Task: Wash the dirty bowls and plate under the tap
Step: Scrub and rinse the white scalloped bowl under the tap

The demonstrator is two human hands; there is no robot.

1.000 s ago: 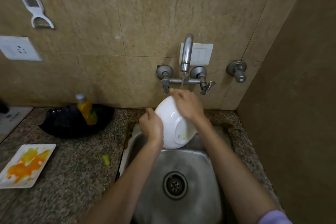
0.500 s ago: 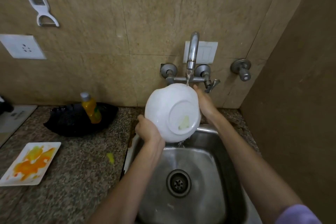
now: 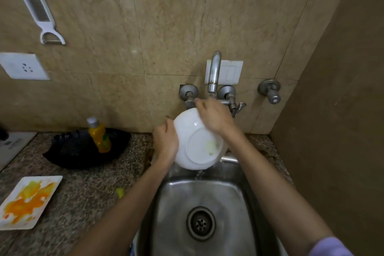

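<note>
A white bowl (image 3: 197, 143) is held tilted under the tap (image 3: 214, 72), its underside facing me with a pale green smear on the base. My left hand (image 3: 166, 141) grips its left rim. My right hand (image 3: 214, 116) lies across the bowl's upper right side, fingers spread over it below the spout. Water drips from the bowl's lower edge into the steel sink (image 3: 228, 203). A white square plate (image 3: 29, 199) smeared with orange and yellow sauce lies on the counter at the far left.
A yellow dish-soap bottle (image 3: 98, 135) stands on a black tray (image 3: 79, 149) on the granite counter (image 3: 83, 189). A green scrap (image 3: 120, 192) lies near the sink edge. A peeler (image 3: 37, 6) hangs on the tiled wall. A side wall closes off the right.
My right hand has moved from behind the bowl's right edge onto its upper outer surface. The bowl has tilted and shifted slightly lower in view.
</note>
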